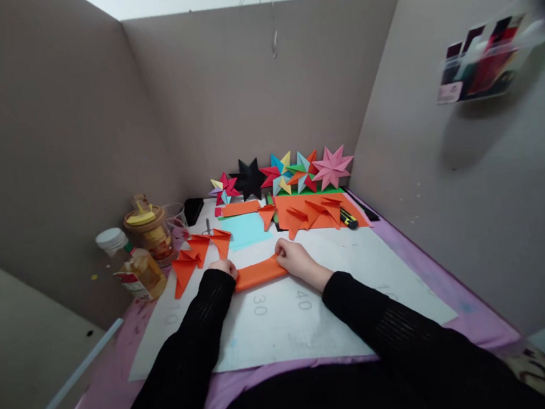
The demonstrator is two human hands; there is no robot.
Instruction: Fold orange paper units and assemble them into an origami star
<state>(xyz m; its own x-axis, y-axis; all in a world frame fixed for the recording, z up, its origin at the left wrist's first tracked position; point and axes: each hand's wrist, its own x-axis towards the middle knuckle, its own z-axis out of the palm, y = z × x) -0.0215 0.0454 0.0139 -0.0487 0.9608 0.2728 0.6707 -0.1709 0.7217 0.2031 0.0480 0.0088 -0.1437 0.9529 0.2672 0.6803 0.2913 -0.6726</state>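
Observation:
A folded strip of orange paper point(261, 275) is stretched between both hands, just above or on the white mat point(287, 334). My left hand point(225, 269) is closed on its left end, the fingers partly hidden by the black sleeve. At the other end, my right hand point(296, 259) pinches the upper corner between thumb and fingers. Several folded orange paper pieces point(197, 244) lie beyond my left hand, and more folded pieces point(320, 209) rest on a stack of orange sheets point(285, 206). A light blue sheet point(243, 229) lies behind the strip.
Paper stars, among them a black star point(250, 179) and a pink star point(332, 167), lean on the back partition point(259, 88). A bottle point(134, 266), a brown tub point(150, 231) and a clear cup point(176, 217) stand at the left. A yellow-black cutter point(348, 219) lies right.

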